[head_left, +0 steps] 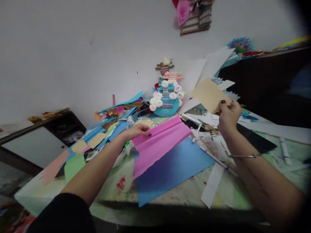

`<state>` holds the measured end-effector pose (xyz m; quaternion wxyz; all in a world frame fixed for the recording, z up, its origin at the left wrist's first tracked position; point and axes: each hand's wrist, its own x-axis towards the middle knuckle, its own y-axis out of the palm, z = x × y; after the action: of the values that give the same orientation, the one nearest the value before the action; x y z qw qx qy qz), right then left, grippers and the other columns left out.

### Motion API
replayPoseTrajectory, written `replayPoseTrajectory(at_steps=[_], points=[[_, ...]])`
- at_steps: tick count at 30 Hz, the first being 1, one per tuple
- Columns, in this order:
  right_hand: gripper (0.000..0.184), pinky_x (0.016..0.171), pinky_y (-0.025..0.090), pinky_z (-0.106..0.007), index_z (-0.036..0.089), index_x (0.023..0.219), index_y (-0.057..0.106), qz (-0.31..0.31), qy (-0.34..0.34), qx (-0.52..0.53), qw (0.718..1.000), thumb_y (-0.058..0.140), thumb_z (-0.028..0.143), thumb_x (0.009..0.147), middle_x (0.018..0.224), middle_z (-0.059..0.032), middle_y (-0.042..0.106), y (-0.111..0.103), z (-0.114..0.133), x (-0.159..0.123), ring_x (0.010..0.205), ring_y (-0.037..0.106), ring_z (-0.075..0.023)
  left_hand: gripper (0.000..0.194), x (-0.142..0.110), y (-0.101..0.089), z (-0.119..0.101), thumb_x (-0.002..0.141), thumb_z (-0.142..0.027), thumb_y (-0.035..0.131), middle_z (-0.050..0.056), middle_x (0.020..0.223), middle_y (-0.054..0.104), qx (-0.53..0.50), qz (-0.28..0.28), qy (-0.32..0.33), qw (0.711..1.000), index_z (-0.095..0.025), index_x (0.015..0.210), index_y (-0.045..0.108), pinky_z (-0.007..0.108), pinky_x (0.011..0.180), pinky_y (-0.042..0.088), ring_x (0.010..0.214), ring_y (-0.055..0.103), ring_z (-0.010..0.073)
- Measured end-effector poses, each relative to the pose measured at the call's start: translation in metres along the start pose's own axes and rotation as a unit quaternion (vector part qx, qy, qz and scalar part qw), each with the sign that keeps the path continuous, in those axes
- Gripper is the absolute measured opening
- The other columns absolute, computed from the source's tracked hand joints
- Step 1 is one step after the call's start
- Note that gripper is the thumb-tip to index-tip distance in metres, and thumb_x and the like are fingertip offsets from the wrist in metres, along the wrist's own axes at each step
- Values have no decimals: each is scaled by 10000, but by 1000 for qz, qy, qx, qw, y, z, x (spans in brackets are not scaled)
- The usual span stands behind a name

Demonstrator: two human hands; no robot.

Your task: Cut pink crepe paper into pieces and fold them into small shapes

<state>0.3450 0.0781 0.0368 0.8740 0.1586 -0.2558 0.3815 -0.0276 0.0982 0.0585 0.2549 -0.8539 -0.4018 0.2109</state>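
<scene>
My left hand pinches the left edge of a pink crepe paper sheet, which hangs creased and tilted above the table. Below it, a large blue paper sheet lies flat near the table's front edge. Raised on the right, my right hand grips a tan paper square by its lower right corner, thumb on top. A thin bracelet circles that wrist. The two papers are held apart from each other.
Cut papers, including a green piece, pile up on the left of the table. Scissors and a white paper strip lie to the right. A flower-decorated blue craft stands against the wall; a dark cabinet is at left.
</scene>
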Motion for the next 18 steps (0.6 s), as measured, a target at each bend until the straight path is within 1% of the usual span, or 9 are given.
replayPoseTrajectory(at_steps=[2, 3, 4, 7, 10, 12, 14, 16, 18], points=[[258, 489, 429, -236, 193, 983, 401, 0, 20, 16, 1000, 362, 418, 865, 985, -94, 576, 0, 2, 1, 719, 554, -140, 283, 22, 10, 13, 752, -355, 688, 7, 783, 652, 41, 1, 0, 999, -114, 894, 652, 279, 663, 507, 721, 625, 172], [263, 489, 429, -240, 201, 940, 416, 21, 32, 25, 999, 404, 441, 834, 947, -79, 588, 3, 3, -3, 707, 561, -145, 269, 31, 14, 18, 804, -346, 650, 23, 861, 650, 62, 0, 1, 998, -111, 936, 638, 307, 694, 517, 773, 626, 180], [274, 485, 427, -245, 205, 899, 436, 58, 44, 30, 997, 454, 459, 800, 893, -61, 599, 8, 4, -10, 680, 567, -149, 266, 39, 18, 22, 849, -334, 608, 43, 957, 638, 82, 0, 0, 997, -115, 999, 617, 339, 728, 523, 835, 622, 190], [291, 501, 441, -248, 198, 909, 509, 217, 81, 30, 972, 577, 413, 726, 761, -22, 615, 27, 8, -42, 614, 579, -146, 307, 58, 23, 30, 891, -319, 556, 76, 1148, 577, 135, -9, -4, 991, -137, 1138, 560, 399, 793, 522, 965, 596, 225], [277, 470, 424, -242, 189, 954, 534, 373, 120, 3, 920, 603, 327, 724, 650, -10, 619, 43, 7, -81, 551, 579, -151, 321, 64, 22, 35, 883, -318, 566, 77, 1165, 571, 181, -24, -10, 983, -139, 1149, 558, 400, 798, 520, 977, 592, 233], [224, 459, 402, -231, 180, 902, 568, 459, 128, -24, 879, 627, 255, 699, 631, -15, 620, 48, 5, -102, 542, 569, -146, 300, 63, 19, 37, 890, -320, 558, 76, 1132, 584, 208, -31, -9, 978, -136, 1127, 563, 392, 784, 523, 948, 601, 216], [208, 481, 392, -228, 178, 850, 593, 518, 116, -51, 846, 663, 209, 656, 660, -13, 615, 50, 4, -116, 572, 561, -141, 271, 59, 14, 40, 873, -337, 579, 57, 1010, 621, 229, -35, 2, 973, -123, 1037, 603, 356, 741, 519, 865, 611, 190], [202, 509, 383, -230, 181, 839, 599, 550, 95, -74, 826, 669, 194, 650, 685, -6, 598, 52, 5, -125, 606, 548, -138, 257, 55, 10, 43, 809, -355, 639, 26, 824, 638, 246, -45, 20, 968, -117, 900, 658, 291, 673, 486, 753, 600, 164], [190, 528, 375, -234, 182, 862, 597, 568, 74, -95, 814, 651, 204, 681, 692, 0, 579, 53, 10, -131, 622, 535, -137, 232, 53, 7, 46, 733, -343, 686, 8, 692, 624, 260, -64, 40, 963, -122, 803, 694, 252, 619, 441, 675, 577, 149]])
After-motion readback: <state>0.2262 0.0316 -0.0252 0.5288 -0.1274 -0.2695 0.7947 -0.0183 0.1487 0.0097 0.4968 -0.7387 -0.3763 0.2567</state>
